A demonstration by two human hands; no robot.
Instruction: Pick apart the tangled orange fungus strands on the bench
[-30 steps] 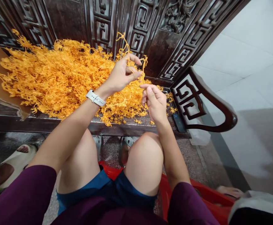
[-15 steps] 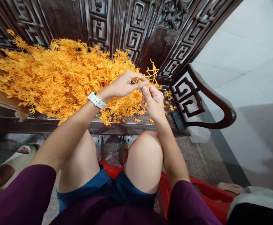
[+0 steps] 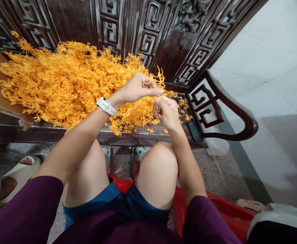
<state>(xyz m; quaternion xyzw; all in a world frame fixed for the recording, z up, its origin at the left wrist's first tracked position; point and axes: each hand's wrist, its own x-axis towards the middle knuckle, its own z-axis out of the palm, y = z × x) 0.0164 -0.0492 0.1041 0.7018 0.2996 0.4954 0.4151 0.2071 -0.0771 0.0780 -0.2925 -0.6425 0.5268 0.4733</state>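
Note:
Over the right end of a big heap of tangled orange pieces [image 3: 82, 81], my left hand [image 3: 142, 88] is closed on a branching orange strand [image 3: 160, 78]. The strand's thin arms stick up past the fingers, and one loops over them. Its thumb points right, close to the fingertips of my right hand [image 3: 167, 109]. That right hand is curled in a pinch just below; whatever is between its fingers is too small to make out. Several small star-like orange bits [image 3: 184, 103] lie on the dark wooden bench [image 3: 92, 137] beside the hands.
A carved backrest [image 3: 148, 30] rises behind the heap, and a curved armrest [image 3: 240, 125] closes the right end. A dark phone-like object [image 3: 195, 130] lies by the armrest. Cardboard [image 3: 0, 91] sits under the heap's left side. Another person's sandalled foot [image 3: 23, 169] is at the left.
The orange strand has tilted and shifted left with my left hand. My right fingertips have moved slightly down, so a small gap shows between the two hands.

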